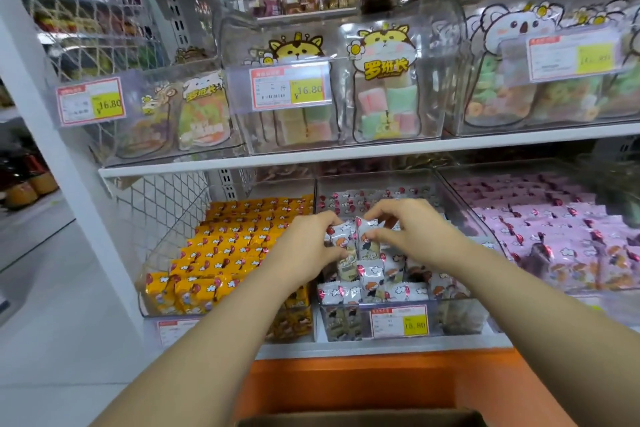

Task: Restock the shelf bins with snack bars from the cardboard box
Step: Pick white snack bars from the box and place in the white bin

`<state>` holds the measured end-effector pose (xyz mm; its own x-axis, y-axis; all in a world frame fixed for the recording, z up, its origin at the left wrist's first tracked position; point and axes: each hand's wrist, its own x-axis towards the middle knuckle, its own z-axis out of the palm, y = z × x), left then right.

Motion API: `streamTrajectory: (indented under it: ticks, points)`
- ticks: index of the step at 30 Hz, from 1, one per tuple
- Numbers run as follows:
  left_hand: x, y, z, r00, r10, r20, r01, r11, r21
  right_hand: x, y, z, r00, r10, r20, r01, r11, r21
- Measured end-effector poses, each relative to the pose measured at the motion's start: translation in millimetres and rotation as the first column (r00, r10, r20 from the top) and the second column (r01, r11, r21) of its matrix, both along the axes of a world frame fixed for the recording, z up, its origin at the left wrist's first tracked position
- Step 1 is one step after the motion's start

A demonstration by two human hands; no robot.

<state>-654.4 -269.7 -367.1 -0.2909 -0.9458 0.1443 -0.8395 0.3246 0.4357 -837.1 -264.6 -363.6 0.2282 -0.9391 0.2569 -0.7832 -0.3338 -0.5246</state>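
1. Gripping a small cluster of white-wrapped snack bars [356, 246] on end, the left hand [308, 246] and right hand [408, 229] meet at the centre of the frame, over the middle bin [460, 317].
2. Each hand has its fingers curled and pinched on the wrappers, the left from the left side, the right from above and the right; neither is spread wide. This two-sided hold seems meant to keep the bars upright and pressed together so they slot in as a row.
3. The bars already in this bin stand on edge in ranks, which likely explains the upright hold: new ones must match to fit.
4. A price tag [398, 321] is clipped to the bin's front wall, facing outward for shoppers.
5. Kinds are kept apart: yellow bars [221, 253] fill the bin at centre left, pink bars [554, 239] the one at centre right, and the white ones sit between.
6. The cardboard box [360, 419] shows only as a brown edge at the bottom centre, below the arms and handy for the next reach; its contents are hidden.
7. The middle bin looks thinner toward its front right, so I judge the restocking unfinished.
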Motion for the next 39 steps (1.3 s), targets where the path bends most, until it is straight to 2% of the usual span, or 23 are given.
streamTrajectory:
  ticks: [4, 9, 11, 15, 18, 23, 30, 36, 39]
  points:
    - [5, 0, 0, 1.0, -0.011, -0.026, 0.011, 1.0, -0.011, -2, -2, 5, 0.998, 0.044, -0.048, -0.044, 0.999, -0.003]
    - [3, 4, 1, 0.995, -0.032, 0.097, 0.036, 0.999, -0.03, 0, -9, 8, 0.99, 0.103, -0.099, -0.096, 0.993, 0.067]
    - [4, 6, 4, 0.993, -0.059, 0.098, 0.059, 0.998, -0.001, -3, -10, 9, 0.991, 0.09, -0.102, -0.083, 0.994, 0.075]
    - [7, 3, 8, 0.995, -0.071, 0.074, 0.067, 0.997, 0.048, -7, -7, 6, 0.994, 0.096, -0.046, -0.091, 0.991, 0.097]
    - [8, 3, 4, 0.996, -0.062, 0.06, 0.062, 0.998, -0.002, -6, 1, 3, 0.988, 0.146, -0.041, -0.141, 0.984, 0.109]
    - [16, 4, 5, 0.999, -0.032, 0.007, 0.033, 0.996, -0.087, -17, 0, 7, 0.993, 0.103, 0.053, -0.105, 0.993, 0.046]
    - [14, -7, 3, 0.99, -0.046, 0.135, 0.053, 0.998, -0.047, -12, -11, -4, 0.987, 0.151, 0.058, -0.156, 0.983, 0.097]
    - [5, -7, -12, 0.986, -0.115, 0.121, 0.112, 0.993, 0.033, -12, -11, -5, 0.987, 0.138, 0.08, -0.145, 0.985, 0.091]
    - [-1, -9, -15, 0.956, -0.092, 0.28, 0.101, 0.995, -0.017, -10, -11, -5, 0.989, 0.136, 0.052, -0.14, 0.986, 0.095]
